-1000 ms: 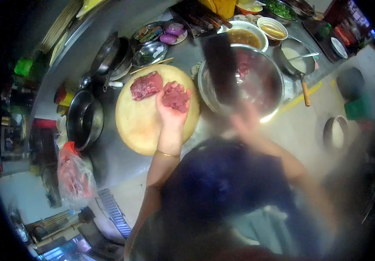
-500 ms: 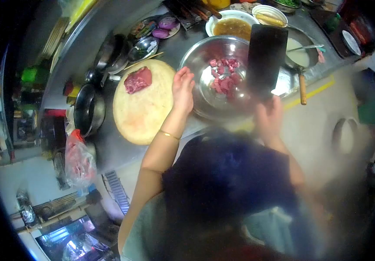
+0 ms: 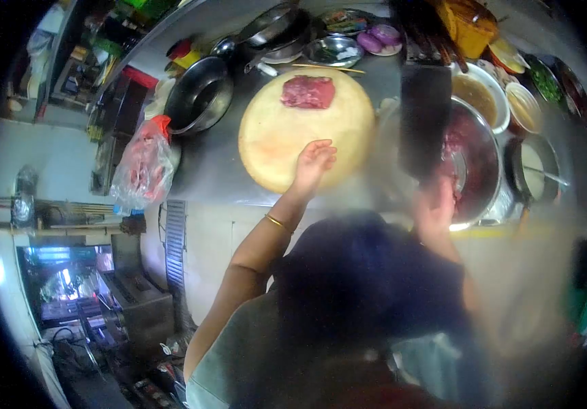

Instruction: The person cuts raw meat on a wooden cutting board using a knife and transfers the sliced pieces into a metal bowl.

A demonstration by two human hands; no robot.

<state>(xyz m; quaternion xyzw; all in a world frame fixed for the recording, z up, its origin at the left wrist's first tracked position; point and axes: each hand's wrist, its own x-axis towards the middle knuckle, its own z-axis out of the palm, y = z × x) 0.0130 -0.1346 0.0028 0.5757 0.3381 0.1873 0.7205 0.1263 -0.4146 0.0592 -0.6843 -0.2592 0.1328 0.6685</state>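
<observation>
My right hand (image 3: 436, 208) is wrapped round the handle of a cleaver (image 3: 425, 123), its broad dark blade pointing away from me over the counter and the left side of the metal bowl. My left hand (image 3: 316, 162) hovers above the near part of the round cutting board (image 3: 266, 146), fingers loosely bent and apart with nothing in them. A slab of raw red meat (image 3: 307, 92) lies toward the far side of the board. Cut meat pieces (image 3: 455, 140) sit in the large metal bowl (image 3: 489, 160), partly hidden by the blade and blurred.
Left of the board are a black basin (image 3: 199, 95) and a plastic bag of meat (image 3: 145, 167). Behind it stand a metal dish (image 3: 334, 52) and purple onions (image 3: 383, 37). At right are a bowl of brown liquid (image 3: 474, 95) and a pan of pale liquid (image 3: 534, 170).
My view has turned left, so the board now sits near the middle and the bowl at right. The cleaver has come from beside the bowl's right edge to its left side, nearer the board.
</observation>
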